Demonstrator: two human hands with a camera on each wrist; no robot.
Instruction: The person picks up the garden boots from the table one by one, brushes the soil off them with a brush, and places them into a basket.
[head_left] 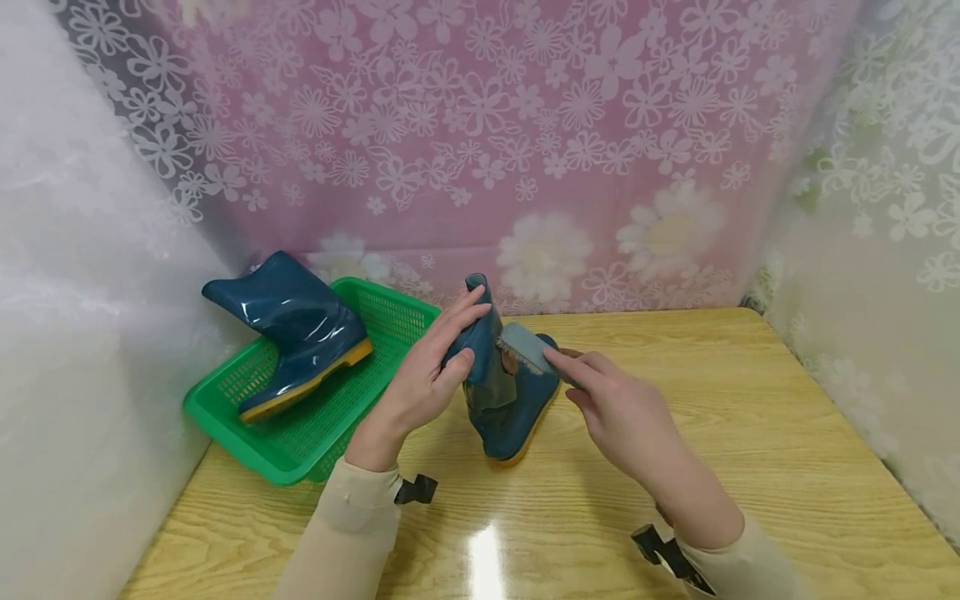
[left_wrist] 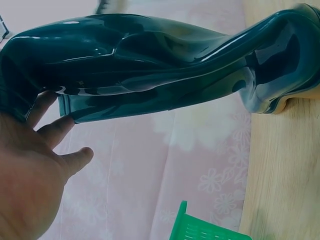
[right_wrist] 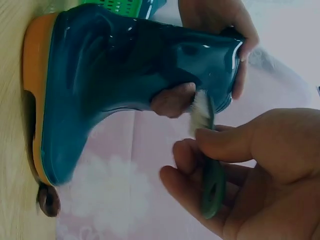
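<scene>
A dark blue rain boot [head_left: 525,408] with a yellow sole stands upright on the table, its shaft bent over at the top. My left hand [head_left: 423,375] holds the boot's top, fingers laid along the rim. In my right hand [head_left: 630,408] is a scrub brush [right_wrist: 212,187], gripped by its green handle. Its pale bristles are against the shaft, beside a brown patch [right_wrist: 172,100] that looks like mud. Close to the toe, the right wrist view shows a small brown lump [right_wrist: 48,200].
Left of the boot sits a green plastic basket [head_left: 247,458] with perforated sides. A second blue boot [head_left: 300,317] leans inside it, its top jutting past the rim. Behind the wooden table [head_left: 750,467] hangs a pink flowered curtain [head_left: 450,192].
</scene>
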